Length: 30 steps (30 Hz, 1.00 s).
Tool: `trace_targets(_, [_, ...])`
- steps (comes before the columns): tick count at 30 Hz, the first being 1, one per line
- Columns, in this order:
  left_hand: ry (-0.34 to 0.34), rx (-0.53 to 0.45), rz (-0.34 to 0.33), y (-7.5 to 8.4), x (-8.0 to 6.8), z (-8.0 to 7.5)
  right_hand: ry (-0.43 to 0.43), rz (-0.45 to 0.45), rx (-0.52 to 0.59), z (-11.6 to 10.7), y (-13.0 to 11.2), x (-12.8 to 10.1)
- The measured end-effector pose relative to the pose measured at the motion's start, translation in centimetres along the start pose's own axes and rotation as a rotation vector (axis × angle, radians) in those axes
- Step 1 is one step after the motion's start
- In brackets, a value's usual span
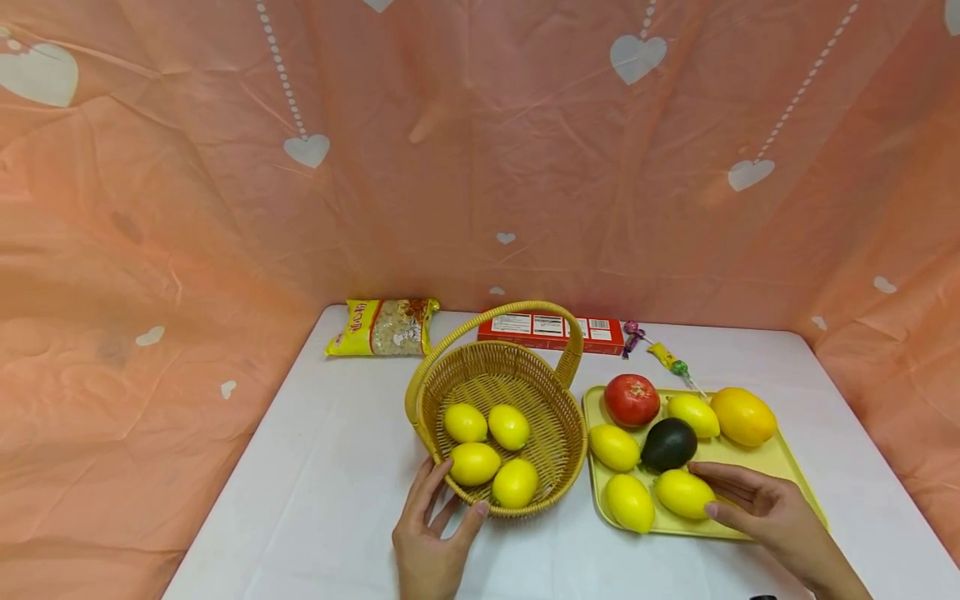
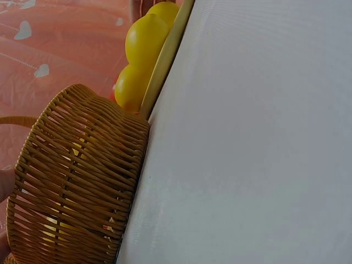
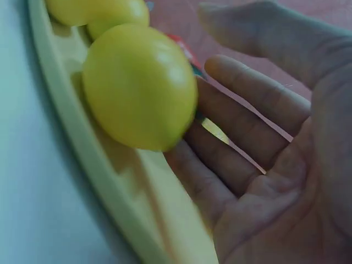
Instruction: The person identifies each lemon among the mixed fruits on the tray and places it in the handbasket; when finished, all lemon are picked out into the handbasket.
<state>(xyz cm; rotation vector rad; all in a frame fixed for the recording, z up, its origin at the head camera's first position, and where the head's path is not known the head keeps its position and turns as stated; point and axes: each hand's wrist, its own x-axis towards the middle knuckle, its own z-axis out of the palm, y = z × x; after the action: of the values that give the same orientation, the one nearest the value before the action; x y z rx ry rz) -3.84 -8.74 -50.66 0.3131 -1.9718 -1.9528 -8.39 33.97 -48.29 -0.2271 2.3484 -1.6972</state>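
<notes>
A wicker basket with a tall arched handle holds several yellow lemons. My left hand grips its near left rim, index finger and thumb on the edge; the left wrist view shows the woven basket side with bits of fingers at the left border. On the right, my right hand reaches round a lemon at the near side of a yellow tray. Its fingers lie extended beside that lemon in the right wrist view, the thumb standing away from it.
Also on the tray are a red round fruit, a dark avocado, an orange-yellow fruit and more lemons. Behind stand a yellow snack bag, a red box and lollipops, before a pink curtain.
</notes>
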Motion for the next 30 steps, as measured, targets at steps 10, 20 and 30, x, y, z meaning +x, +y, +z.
trace_targets(10, [0.001,-0.007,-0.006,-0.1,0.0,0.0,-0.064,0.124,0.071,0.8,0.8,0.2])
trace_targets(20, [0.012,-0.005,-0.013,0.0,0.0,0.0,0.028,-0.065,-0.089,0.3,-1.9,0.2])
trace_targets(30, [0.013,-0.001,-0.016,0.2,-0.1,0.2,-0.108,-0.312,-0.085,2.7,-6.2,3.6])
